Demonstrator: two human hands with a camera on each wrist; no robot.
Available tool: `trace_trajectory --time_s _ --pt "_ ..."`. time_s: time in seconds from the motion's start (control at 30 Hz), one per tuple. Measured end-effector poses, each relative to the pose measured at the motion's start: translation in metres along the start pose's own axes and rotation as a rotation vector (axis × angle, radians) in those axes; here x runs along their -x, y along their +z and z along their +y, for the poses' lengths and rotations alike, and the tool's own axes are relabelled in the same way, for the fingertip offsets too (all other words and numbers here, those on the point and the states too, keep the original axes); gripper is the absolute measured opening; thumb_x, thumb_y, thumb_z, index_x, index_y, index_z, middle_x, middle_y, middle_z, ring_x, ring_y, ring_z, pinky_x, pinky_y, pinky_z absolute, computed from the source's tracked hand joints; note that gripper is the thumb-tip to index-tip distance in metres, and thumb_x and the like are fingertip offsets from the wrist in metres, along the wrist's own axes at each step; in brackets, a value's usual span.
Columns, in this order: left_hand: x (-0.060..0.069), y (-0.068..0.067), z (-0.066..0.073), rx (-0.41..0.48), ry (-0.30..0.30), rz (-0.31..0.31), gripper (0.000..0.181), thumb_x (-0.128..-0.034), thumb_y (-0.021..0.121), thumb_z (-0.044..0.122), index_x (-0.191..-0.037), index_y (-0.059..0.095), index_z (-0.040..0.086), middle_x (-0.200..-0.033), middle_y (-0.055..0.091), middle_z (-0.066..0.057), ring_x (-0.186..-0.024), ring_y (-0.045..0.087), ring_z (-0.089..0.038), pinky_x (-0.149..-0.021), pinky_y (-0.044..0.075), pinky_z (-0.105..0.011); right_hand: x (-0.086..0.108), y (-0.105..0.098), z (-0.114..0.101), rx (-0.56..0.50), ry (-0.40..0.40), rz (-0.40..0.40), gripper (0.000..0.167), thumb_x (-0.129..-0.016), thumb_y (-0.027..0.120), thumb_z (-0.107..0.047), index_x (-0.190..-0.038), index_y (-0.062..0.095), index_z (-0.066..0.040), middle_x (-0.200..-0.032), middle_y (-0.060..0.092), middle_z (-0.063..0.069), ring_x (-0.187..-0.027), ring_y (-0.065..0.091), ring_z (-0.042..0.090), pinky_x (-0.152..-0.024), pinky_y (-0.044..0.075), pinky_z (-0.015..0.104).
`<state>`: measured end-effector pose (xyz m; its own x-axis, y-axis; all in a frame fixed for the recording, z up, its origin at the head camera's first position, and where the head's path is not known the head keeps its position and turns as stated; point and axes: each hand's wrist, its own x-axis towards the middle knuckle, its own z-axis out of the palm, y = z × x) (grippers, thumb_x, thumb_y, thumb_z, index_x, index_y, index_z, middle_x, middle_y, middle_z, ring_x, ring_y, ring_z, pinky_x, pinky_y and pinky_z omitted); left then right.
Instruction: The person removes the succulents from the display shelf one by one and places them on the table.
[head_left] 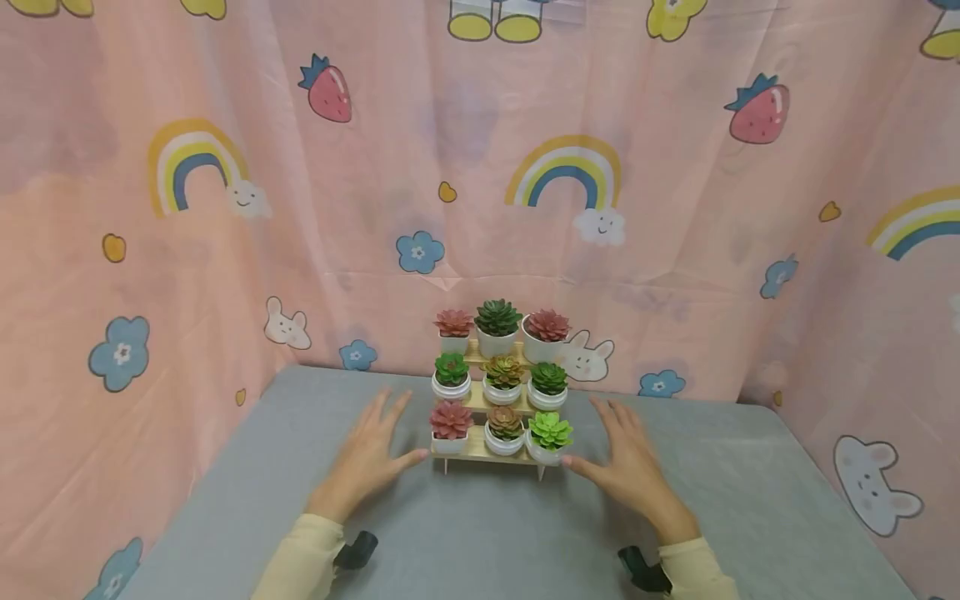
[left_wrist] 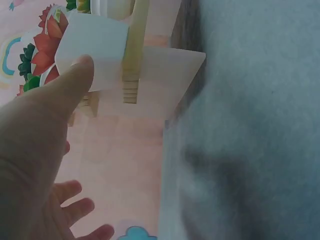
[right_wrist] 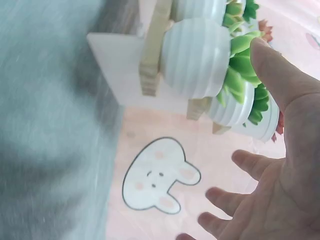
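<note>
A small three-step wooden stand (head_left: 487,451) bears several potted succulents in white pots, three on each step. To its left is my left hand (head_left: 371,450), fingers spread and thumb toward the red succulent (head_left: 451,419) in the front row. On the other side my right hand (head_left: 628,458) is spread too, its thumb by the pot of the bright green succulent (head_left: 551,432). In the left wrist view the thumb overlaps a white square pot (left_wrist: 97,42). The right wrist view has the thumb before green leaves above a ribbed white pot (right_wrist: 196,57). Neither hand grips anything.
The stand rests on a grey-covered table (head_left: 480,533), near its far edge. Behind the table hangs a pink curtain (head_left: 480,108) printed with rainbows, strawberries and rabbits. A dark wrist strap piece (head_left: 357,551) juts out by the left sleeve, another (head_left: 643,570) by the right.
</note>
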<state>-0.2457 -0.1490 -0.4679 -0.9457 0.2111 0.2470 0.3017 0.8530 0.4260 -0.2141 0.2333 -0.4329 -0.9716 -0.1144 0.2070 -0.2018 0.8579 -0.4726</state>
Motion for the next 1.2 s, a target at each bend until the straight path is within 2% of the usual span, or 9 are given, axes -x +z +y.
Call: trace_trajectory --time_s 0.1,0.23,0.47,0.7,1.03,1.2 --pt "-0.002 0.007 -0.003 0.084 0.014 -0.002 0.095 -0.0817 0.082 0.05 -0.158 0.035 0.018 -0.159 0.038 -0.02 -0.145 0.039 -0.044 -0.113 0.036 -0.064 -0.003 0.001 -0.002 -0.085 -0.025 -0.021 0.098 -0.084 0.077 -0.054 -0.158 0.031 -0.008 -0.16 0.029 0.03 -0.146 0.024 0.056 -0.107 0.027 0.078" --pt "-0.003 0.017 -0.002 0.232 -0.005 -0.054 0.092 -0.0817 0.084 0.04 -0.156 0.038 0.012 -0.157 0.043 -0.02 -0.142 0.044 -0.043 -0.114 0.035 -0.062 -0.005 0.004 -0.004 -0.185 -0.049 -0.039 0.091 -0.085 0.079 -0.045 -0.155 0.036 -0.006 -0.159 0.034 0.029 -0.144 0.03 0.055 -0.107 0.028 0.077" --pt "-0.006 0.032 0.003 0.49 -0.007 -0.143 0.085 -0.0838 0.084 0.028 -0.154 0.04 0.008 -0.145 0.054 -0.025 -0.131 0.054 -0.046 -0.107 0.043 -0.062 -0.006 0.01 -0.002 -0.262 -0.008 -0.07 0.085 -0.085 0.081 -0.04 -0.152 0.041 -0.004 -0.154 0.043 0.029 -0.142 0.039 0.052 -0.109 0.032 0.072" --pt "-0.009 0.04 0.0 0.593 0.007 -0.161 0.079 -0.0868 0.081 0.02 -0.153 0.041 0.003 -0.141 0.058 -0.025 -0.129 0.056 -0.043 -0.109 0.041 -0.061 -0.01 0.014 -0.007 -0.306 0.023 -0.108 0.083 -0.085 0.082 -0.037 -0.151 0.043 -0.005 -0.149 0.05 0.027 -0.14 0.043 0.048 -0.11 0.033 0.069" --pt "-0.007 0.048 -0.006 0.671 0.004 -0.2 0.064 -0.0979 0.067 0.018 -0.153 0.039 0.0 -0.139 0.058 -0.026 -0.126 0.059 -0.04 -0.108 0.044 -0.058 -0.009 0.018 -0.009 -0.344 0.054 -0.109 0.077 -0.086 0.082 -0.032 -0.148 0.047 -0.004 -0.136 0.061 0.025 -0.121 0.06 0.042 -0.099 0.048 0.061" --pt "-0.006 0.049 -0.009 0.694 0.008 -0.217 0.063 -0.1001 0.064 0.02 -0.154 0.038 0.002 -0.14 0.058 -0.027 -0.127 0.058 -0.04 -0.108 0.043 -0.059 -0.01 0.023 -0.007 -0.369 0.04 -0.108 0.073 -0.087 0.081 -0.03 -0.146 0.048 -0.002 -0.131 0.064 0.023 -0.117 0.062 0.037 -0.101 0.047 0.059"
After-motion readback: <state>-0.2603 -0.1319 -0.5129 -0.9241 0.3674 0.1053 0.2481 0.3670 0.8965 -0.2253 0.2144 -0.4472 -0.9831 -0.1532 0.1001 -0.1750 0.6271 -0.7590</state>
